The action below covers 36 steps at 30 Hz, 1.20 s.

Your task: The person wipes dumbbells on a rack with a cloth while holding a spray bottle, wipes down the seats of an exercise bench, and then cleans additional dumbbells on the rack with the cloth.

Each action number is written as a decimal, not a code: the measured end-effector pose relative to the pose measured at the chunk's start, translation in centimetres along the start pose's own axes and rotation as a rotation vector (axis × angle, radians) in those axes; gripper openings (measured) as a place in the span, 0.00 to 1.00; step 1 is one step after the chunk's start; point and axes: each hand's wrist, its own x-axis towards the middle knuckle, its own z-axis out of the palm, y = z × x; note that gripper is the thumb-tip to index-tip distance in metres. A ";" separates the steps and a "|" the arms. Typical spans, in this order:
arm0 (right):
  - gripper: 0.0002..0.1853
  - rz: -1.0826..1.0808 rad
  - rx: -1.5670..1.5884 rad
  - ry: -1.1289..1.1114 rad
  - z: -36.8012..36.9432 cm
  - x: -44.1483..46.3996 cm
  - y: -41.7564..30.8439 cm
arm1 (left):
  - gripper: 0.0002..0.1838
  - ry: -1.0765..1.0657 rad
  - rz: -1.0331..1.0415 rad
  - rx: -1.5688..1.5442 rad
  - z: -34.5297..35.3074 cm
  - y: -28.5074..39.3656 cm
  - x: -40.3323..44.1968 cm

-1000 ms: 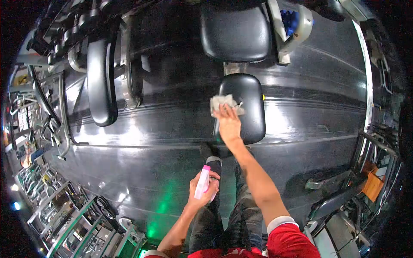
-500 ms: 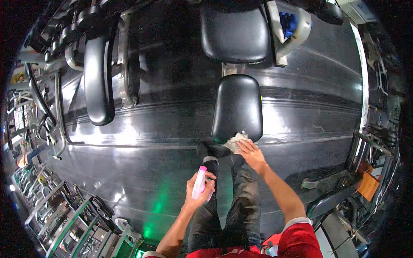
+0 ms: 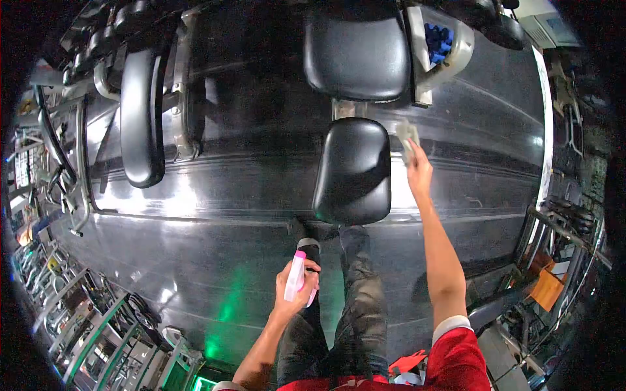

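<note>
My right fingers (image 3: 417,155) are clamping blurred pale cloth (image 3: 406,133) just beside small black seat (image 3: 353,173); my left fingers (image 3: 312,278) are gripping pink-topped bottle (image 3: 295,280).

Dark shiny floor (image 3: 248,189), bright reflections, green glow (image 3: 228,300) lower left of centre. Long black pad (image 3: 139,117) upper left, metal post (image 3: 183,124) just right of it. Metal gym frames (image 3: 96,339) crowd lower left, details too small. Blue pieces (image 3: 438,44) inside curved pale frame (image 3: 462,49), top right of centre. White strip (image 3: 546,130) along right side. Pale box (image 3: 554,29) top right. Orange-brown board (image 3: 546,290) lower right. Red item (image 3: 409,360) bottom, unclear what.
</note>
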 end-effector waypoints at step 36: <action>0.23 -0.638 -0.466 -0.336 6.3 -6.8 -3.5 | 0.07 -0.143 0.070 0.108 -2.2 -0.5 -0.1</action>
